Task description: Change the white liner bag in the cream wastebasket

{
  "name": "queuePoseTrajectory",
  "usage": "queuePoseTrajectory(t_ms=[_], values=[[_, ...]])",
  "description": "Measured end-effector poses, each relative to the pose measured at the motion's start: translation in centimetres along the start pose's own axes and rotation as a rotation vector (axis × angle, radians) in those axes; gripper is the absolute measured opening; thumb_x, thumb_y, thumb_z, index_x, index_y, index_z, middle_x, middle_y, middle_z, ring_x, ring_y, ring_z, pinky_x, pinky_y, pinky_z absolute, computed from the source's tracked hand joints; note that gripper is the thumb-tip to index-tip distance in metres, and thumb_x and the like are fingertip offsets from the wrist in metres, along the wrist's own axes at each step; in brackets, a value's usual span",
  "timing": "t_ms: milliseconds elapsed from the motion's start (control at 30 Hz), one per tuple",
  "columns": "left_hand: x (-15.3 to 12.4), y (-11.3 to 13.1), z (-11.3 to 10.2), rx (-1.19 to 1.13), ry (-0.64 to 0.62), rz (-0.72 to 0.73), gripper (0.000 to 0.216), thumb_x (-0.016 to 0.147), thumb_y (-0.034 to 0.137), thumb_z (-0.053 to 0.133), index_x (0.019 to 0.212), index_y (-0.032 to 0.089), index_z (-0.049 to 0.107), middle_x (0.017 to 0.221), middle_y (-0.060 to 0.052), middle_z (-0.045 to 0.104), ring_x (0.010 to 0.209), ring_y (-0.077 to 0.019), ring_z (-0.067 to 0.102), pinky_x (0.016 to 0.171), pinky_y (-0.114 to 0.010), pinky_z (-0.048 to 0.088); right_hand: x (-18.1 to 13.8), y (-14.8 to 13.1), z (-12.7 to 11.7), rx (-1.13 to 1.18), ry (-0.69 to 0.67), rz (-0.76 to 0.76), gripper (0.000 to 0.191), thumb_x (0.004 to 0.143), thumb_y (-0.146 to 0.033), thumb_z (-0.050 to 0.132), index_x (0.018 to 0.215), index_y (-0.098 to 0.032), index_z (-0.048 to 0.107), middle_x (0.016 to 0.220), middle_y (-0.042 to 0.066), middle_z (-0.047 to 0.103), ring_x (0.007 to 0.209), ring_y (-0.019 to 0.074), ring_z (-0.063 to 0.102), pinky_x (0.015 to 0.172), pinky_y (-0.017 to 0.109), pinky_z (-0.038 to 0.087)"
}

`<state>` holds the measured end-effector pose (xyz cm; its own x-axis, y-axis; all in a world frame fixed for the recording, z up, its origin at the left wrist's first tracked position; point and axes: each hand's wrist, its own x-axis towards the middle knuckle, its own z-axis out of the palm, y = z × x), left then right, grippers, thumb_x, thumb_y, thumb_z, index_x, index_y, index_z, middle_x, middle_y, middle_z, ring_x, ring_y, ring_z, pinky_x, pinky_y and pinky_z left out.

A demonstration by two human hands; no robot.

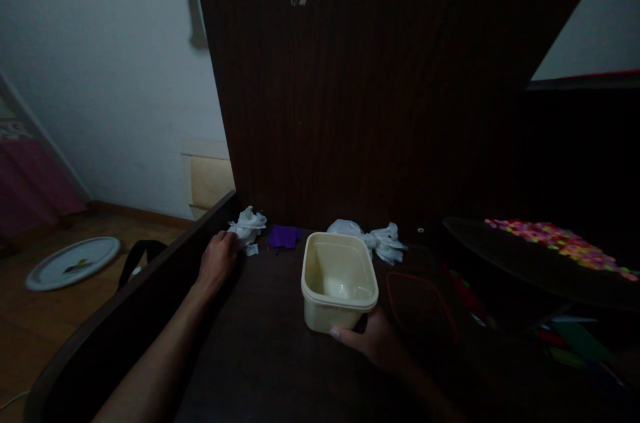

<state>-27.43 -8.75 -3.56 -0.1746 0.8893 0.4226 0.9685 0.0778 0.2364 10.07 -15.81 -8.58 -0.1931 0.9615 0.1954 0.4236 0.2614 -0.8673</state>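
Note:
My right hand [369, 338] grips the near lower corner of an empty cream plastic tub [339, 280] that stands on the dark wooden table [260, 350]. My left hand [218, 258] reaches to the table's far left edge, its fingers curled on a crumpled white bag [247, 226]. A purple scrap [284, 236] lies between that bag and the tub. Behind the tub lies a second knotted white bag [373, 236].
A dark lid with a red rim [420, 306] lies right of the tub. A dark tray of bright pink and yellow pieces [560, 240] sits at the right. A tall dark wooden panel [380, 90] stands behind. A white plate [73, 262] lies on the floor, left.

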Motion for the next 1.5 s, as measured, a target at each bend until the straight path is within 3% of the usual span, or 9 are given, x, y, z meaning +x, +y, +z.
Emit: queuePoseTrajectory(t_ms=[167,333,533,733,800,933,1100,1167,1500], values=[[0.0,0.3,-0.6,-0.116,0.139,-0.084,0.025,0.098,0.031,0.038,0.089,0.019,0.059,0.081,-0.010,0.066,0.075,-0.0271,0.065,0.067,-0.034,0.048,0.1,0.5,0.2,-0.008,0.005,0.011,0.094,0.062,-0.044,0.085,0.143,-0.015,0.046,0.142,0.020,0.056,0.135,0.0388,0.050,0.116,0.055,0.037],[0.3,1.4,-1.3,-0.275,0.321,-0.110,0.026,0.094,0.038,0.041,0.077,0.023,0.052,0.084,-0.010,0.062,0.091,-0.0293,0.062,0.084,-0.038,0.048,0.4,0.3,-1.0,0.007,-0.094,0.008,0.103,0.060,-0.042,0.087,0.148,-0.013,0.042,0.147,0.022,0.052,0.139,0.0397,0.046,0.118,0.055,0.034],[1.2,2.1,-2.9,-0.538,0.512,-0.258,0.028,0.094,0.044,0.043,0.079,0.023,0.053,0.071,-0.002,0.056,0.071,-0.0232,0.057,0.069,-0.032,0.045,1.4,0.0,-5.5,0.147,-0.312,-0.008,0.133,0.061,-0.035,0.087,0.162,-0.020,0.002,0.166,0.020,0.023,0.152,0.0350,0.025,0.122,0.056,0.026],[3.6,3.2,-5.4,-0.841,0.659,-0.305,0.032,0.089,0.050,0.047,0.077,0.021,0.052,0.068,0.003,0.049,0.069,-0.0170,0.052,0.064,-0.026,0.042,2.8,-1.2,-10.3,0.062,-0.272,-0.088,0.090,0.082,-0.027,0.064,0.160,-0.028,0.019,0.165,0.016,0.027,0.150,0.0307,0.032,0.118,0.058,0.033],[4.4,4.0,-6.1,-0.934,0.671,-0.295,0.035,0.087,0.054,0.049,0.076,0.021,0.051,0.065,0.004,0.046,0.064,-0.0148,0.048,0.059,-0.024,0.042,3.0,-2.8,-11.1,0.019,-0.270,-0.131,0.091,0.081,-0.024,0.064,0.160,-0.031,0.019,0.166,0.013,0.025,0.151,0.0306,0.031,0.118,0.058,0.034],[5.5,6.4,-8.1,-1.138,0.636,-0.255,0.042,0.085,0.063,0.049,0.081,0.021,0.048,0.067,0.006,0.048,0.053,-0.0114,0.051,0.049,-0.022,0.043,3.1,-6.3,-11.4,-0.018,-0.260,-0.184,0.091,0.081,-0.021,0.065,0.159,-0.031,0.020,0.167,0.011,0.025,0.150,0.0299,0.033,0.119,0.056,0.035],[5.5,10.1,-11.4,-1.548,0.420,-0.077,0.035,0.083,0.050,0.066,0.091,0.023,0.046,0.079,0.005,0.051,0.058,-0.0157,0.070,0.044,-0.021,0.046,4.2,-10.7,-10.8,-0.088,-0.083,-0.390,0.041,0.091,-0.025,0.056,0.132,-0.028,0.060,0.150,0.009,0.052,0.143,0.0293,0.044,0.119,0.057,0.033],[5.5,11.4,-12.7,-1.600,0.367,-0.009,0.031,0.084,0.046,0.066,0.090,0.024,0.045,0.080,0.005,0.049,0.065,-0.0175,0.073,0.050,-0.022,0.052,4.7,-12.6,-10.3,-0.083,-0.046,-0.425,0.034,0.093,-0.028,0.057,0.126,-0.026,0.063,0.144,0.010,0.056,0.136,0.0296,0.051,0.114,0.056,0.039],[4.8,17.4,-16.0,-1.727,0.152,0.105,0.031,0.084,0.044,0.065,0.088,0.022,0.044,0.077,0.007,0.048,0.047,-0.0128,0.067,0.034,-0.019,0.047,8.7,-17.8,-4.8,-0.305,0.003,-0.562,0.088,0.075,-0.036,0.081,0.150,-0.022,0.037,0.147,0.016,0.048,0.136,0.0321,0.046,0.114,0.051,0.037]])
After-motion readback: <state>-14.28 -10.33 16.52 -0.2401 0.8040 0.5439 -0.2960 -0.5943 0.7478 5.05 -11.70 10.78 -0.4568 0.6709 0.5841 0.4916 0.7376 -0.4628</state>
